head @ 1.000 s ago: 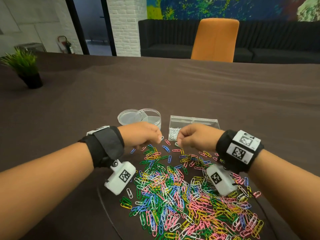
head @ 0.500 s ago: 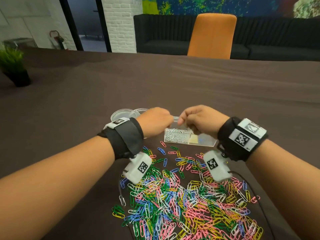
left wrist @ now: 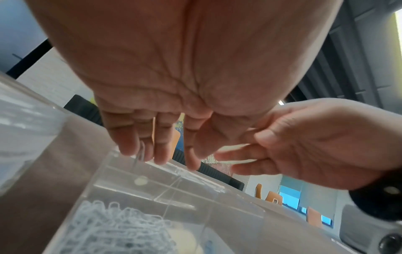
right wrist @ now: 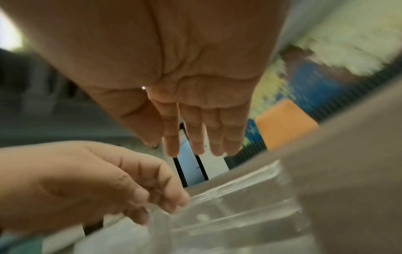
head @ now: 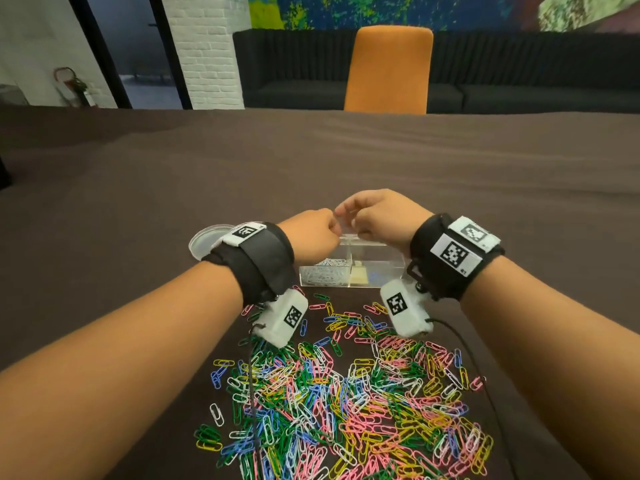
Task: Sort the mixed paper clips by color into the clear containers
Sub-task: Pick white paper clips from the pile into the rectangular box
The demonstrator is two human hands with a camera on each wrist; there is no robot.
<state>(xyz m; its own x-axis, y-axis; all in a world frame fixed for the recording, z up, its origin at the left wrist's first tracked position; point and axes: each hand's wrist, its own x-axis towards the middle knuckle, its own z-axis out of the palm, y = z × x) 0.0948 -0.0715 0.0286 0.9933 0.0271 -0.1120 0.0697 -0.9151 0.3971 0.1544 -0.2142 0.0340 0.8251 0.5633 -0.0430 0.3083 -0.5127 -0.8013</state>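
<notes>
Both hands hover above a clear divided box (head: 384, 271) (left wrist: 174, 180) (right wrist: 239, 197) on the brown table. My left hand (head: 313, 233) (left wrist: 156, 151) hangs over the left compartment, and a white paper clip (left wrist: 141, 153) dangles between its fingertips. White clips (head: 323, 273) (left wrist: 115, 228) fill that compartment. My right hand (head: 374, 216) (right wrist: 195, 142) is just right of the left hand, fingers straight, holding nothing that I can see. The mixed pile of coloured clips (head: 346, 403) lies on the near side of the box.
A round clear dish (head: 207, 240) sits left of the box, partly behind my left wrist strap. Thin black cables (head: 478, 375) trail from the wrist cameras across the pile. An orange chair (head: 388, 69) stands at the table's far edge.
Both hands lifted from the far edge of the pile and moved forward over the box. The right hand's fingers went from curled to straight.
</notes>
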